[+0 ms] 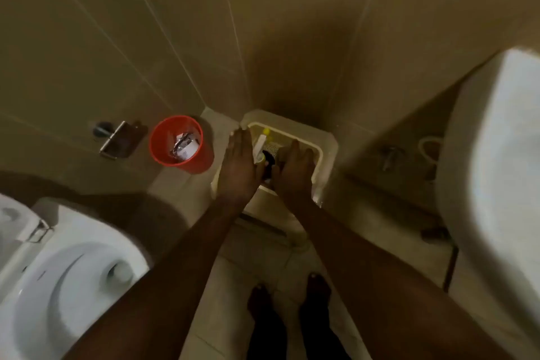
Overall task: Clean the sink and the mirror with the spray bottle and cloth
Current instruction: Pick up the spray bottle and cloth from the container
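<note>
**Spray bottle lies in the basket, between your two hands**

The spray bottle (pixel 261 142) seems to be the pale, long thing with a yellow top in the cream basket (pixel 327 145) on the floor, in the corner under the wall tiles. Its long axis runs away from you, the yellow end toward the wall and the body toward your feet. This is my judgement only, because the picture is dim and blurred there.

Your left hand (pixel 241 164) is stretched flat, fingers together and open, above the left rim of the basket; it holds nothing. The pale bottle lies just beside it, on its right side, so this hand is the nearer one for the grasp. Your right hand (pixel 293 166) is lower inside the basket, fingers bent downward over a dark object (pixel 268 159). Whether it already grips something, I cannot tell.

The cloth I cannot find with certainty; something dull lies under the right hand, but it is too unclear to name. The sink (pixel 502 184) is at your right, well apart from the basket, and only its white edge shows, cut off by the frame. The mirror is not in view. A red bin (pixel 163 152) stands left of the basket and the toilet (pixel 58 286) is at the lower left.

The cleaning itself is not yet begun; you are at the step of fetching the tools.
</note>
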